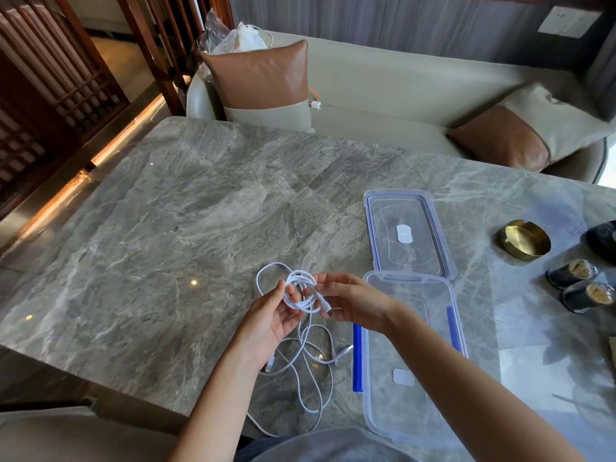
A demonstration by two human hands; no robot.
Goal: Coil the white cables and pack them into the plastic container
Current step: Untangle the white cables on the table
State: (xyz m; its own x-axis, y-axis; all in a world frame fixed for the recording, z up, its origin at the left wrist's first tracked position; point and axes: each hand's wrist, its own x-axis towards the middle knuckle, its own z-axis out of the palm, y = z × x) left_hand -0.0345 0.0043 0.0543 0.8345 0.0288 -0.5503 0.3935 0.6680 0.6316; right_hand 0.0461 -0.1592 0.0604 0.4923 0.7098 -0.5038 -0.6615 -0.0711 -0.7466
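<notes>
Two bare hands meet above the near middle of a grey marble table. Between them is one small coil of white cable, several loops wound together, with one wider loop standing out to its left and a connector end hanging at its lower right. The left hand is palm up and partly curled, its fingers threaded through the coil from below; the right hand pinches the coil's right side between thumb and fingertips. Under the hands, loose white cable sprawls on the table in wide loops reaching to the near edge, with two plug ends visible; how many separate cables make up this tangle cannot be told. Just right of the hands lies one clear plastic container, open, with two blue latch strips along its long sides, the right forearm crossing over it. Touching its far end lies one clear lid with a blue seal. Farther right stand one brass ashtray and two small dark jars. Two brown-and-cream cushions rest on the sofa behind.
</notes>
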